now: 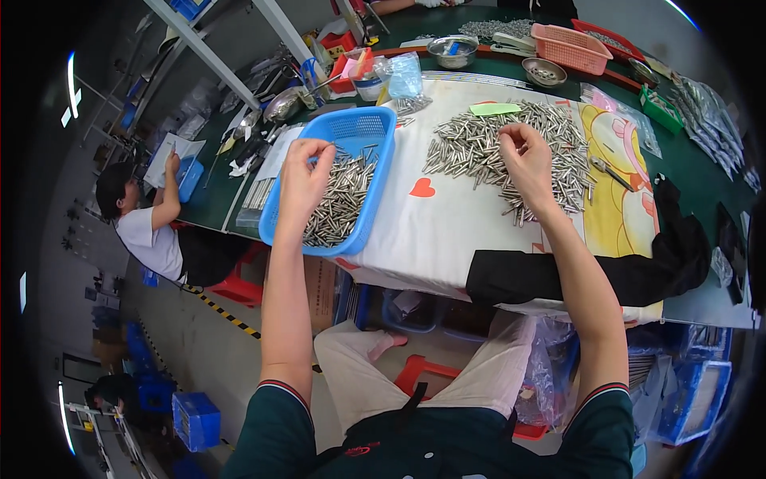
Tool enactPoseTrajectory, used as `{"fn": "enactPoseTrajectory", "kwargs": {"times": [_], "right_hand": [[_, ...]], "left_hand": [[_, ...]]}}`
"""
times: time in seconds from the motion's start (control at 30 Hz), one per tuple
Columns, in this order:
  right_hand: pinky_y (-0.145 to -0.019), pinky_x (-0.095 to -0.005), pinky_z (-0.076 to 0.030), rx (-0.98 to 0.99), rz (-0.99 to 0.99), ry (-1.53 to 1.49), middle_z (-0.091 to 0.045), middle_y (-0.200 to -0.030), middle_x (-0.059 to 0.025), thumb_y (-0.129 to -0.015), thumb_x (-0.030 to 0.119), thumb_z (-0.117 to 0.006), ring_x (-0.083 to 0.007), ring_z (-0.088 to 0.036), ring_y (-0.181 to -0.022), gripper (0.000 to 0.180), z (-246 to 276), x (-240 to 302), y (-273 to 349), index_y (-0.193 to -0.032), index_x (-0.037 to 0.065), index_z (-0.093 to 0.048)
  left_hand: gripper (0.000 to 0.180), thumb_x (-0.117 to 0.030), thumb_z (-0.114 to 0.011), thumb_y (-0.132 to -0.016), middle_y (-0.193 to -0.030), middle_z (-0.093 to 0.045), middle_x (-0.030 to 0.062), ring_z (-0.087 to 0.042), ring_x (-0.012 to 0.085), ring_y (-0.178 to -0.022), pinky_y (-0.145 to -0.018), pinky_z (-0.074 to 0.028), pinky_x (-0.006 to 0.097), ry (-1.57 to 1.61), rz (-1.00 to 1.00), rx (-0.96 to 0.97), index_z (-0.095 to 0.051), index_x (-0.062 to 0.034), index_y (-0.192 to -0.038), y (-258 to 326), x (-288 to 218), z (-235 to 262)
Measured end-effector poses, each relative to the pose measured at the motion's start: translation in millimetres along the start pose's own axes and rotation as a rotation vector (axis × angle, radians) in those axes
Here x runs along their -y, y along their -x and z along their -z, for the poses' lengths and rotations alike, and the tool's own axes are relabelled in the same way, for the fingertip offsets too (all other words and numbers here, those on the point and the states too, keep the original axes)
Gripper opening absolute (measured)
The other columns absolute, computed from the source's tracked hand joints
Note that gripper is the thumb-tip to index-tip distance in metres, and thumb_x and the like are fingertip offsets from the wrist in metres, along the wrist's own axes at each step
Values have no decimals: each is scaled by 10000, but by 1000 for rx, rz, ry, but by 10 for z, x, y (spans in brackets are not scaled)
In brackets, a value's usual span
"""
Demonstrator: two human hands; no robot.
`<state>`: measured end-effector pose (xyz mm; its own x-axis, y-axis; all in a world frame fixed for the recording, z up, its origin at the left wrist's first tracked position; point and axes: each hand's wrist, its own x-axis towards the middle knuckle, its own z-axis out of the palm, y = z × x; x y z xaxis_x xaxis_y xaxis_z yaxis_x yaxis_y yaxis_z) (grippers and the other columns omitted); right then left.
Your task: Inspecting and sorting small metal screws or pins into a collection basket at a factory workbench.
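Observation:
My left hand (305,177) hangs over the near-left side of a blue plastic basket (383,160), its fingers curled in and the thumb against them. Whatever may be between those fingertips is too small to see. Inside the basket lie many short silvery metal pins (339,199). Above a wide heap of similar metal pins (471,148) on the patterned cloth, my right hand (528,164) is held with thumb and fingertips pinched. I cannot make out anything in that pinch. A light green slip (495,108) rests on the far edge of the heap.
Black fabric (590,275) lies along the table's front edge. Right of the heap is a small hand tool (613,173). Metal bowls (452,51), a pink basket (570,48) and a green tray (661,110) stand behind. A seated person (152,227) works at the left.

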<state>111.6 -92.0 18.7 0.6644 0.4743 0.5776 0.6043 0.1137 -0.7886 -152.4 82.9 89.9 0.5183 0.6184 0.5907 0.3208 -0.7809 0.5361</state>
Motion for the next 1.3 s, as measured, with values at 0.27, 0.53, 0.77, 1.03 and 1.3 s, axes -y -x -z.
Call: {"fn": "enactPoseTrajectory", "kwargs": {"times": [0.27, 0.53, 0.77, 1.03, 1.3], "right_hand": [[-647, -313, -472, -163, -64, 324, -649, -741, -104, -733, 128, -572, -211, -618, -681, 167, 1012, -546, -393, -831, 13, -644], [-742, -376, -462, 167, -62, 1054, -621, -818, -104, -700, 131, -606, -278, -551, -863, 169, 1706, -924, -214, -841, 54, -657], [-701, -392, -478, 247, 167, 1190, -624, -841, -94, -699, 132, -587, -256, -570, -889, 113, 1574, -1090, -253, -753, 44, -633], [-617, -335, -446, -157, -70, 45, -560, -752, -58, -776, 179, -496, -178, -565, -656, 237, 1470, 16, -156, -918, -9, -522], [-446, -227, -196, 284, -500, -1227, -343, -573, 3, -870, 273, -405, -80, -244, -479, 222, 768, 515, 797, -754, 84, -408]], "left_hand": [[104, -36, -566, -827, -815, -550, 86, -532, 157, -731, -622, -409, 250, -172, -65, -64, -616, 38, -881, 155, -19, 188], [140, 64, -634, -719, -749, -511, 81, -519, 179, -666, -575, -405, 273, 211, -201, 175, -634, 31, -855, 847, -1140, -504], [136, 26, -669, -680, -698, -499, 81, -506, 229, -647, -576, -413, 330, 268, -299, 352, -641, 0, -811, 1314, -1118, -1239], [109, 0, -676, -674, -708, -505, 68, -509, 217, -667, -589, -416, 318, 382, -129, 351, -637, -14, -776, 1346, -1029, -1387], [89, 10, -672, -664, -708, -508, 72, -511, 224, -664, -581, -407, 326, 360, -120, 366, -609, -13, -723, 1343, -995, -1394]]}}
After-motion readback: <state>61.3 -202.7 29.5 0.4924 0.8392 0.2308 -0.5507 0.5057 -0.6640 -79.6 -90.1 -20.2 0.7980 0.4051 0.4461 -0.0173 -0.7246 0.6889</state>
